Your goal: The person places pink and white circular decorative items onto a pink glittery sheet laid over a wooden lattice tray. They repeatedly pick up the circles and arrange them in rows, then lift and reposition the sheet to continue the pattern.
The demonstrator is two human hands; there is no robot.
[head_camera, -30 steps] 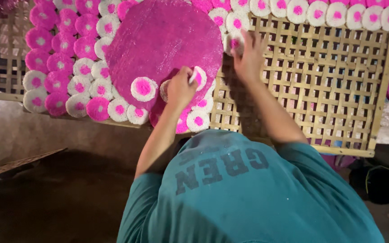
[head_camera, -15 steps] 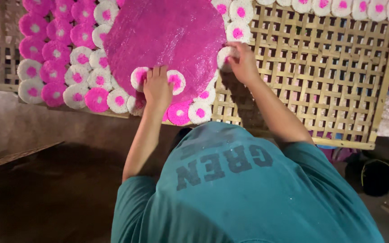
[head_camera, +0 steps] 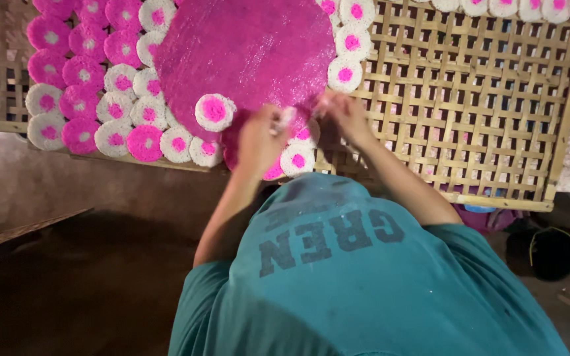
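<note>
Head view, nearest: teal shirt (head_camera: 364, 277) filling the lower frame, both forearms reaching forward over it to the woven bamboo rack (head_camera: 470, 99). Left hand (head_camera: 258, 142) and right hand (head_camera: 344, 117) close together at the near edge of the big pink sheet (head_camera: 245, 49), fingers seemingly pinched on a small pale piece (head_camera: 287, 118), blurred, grip hard to tell; pink-and-white discs (head_camera: 120, 105) just beyond, rack's far edge cut off. Half a second back: hands further apart, left flat on a disc.

Single overhead view, close, facing down
</note>
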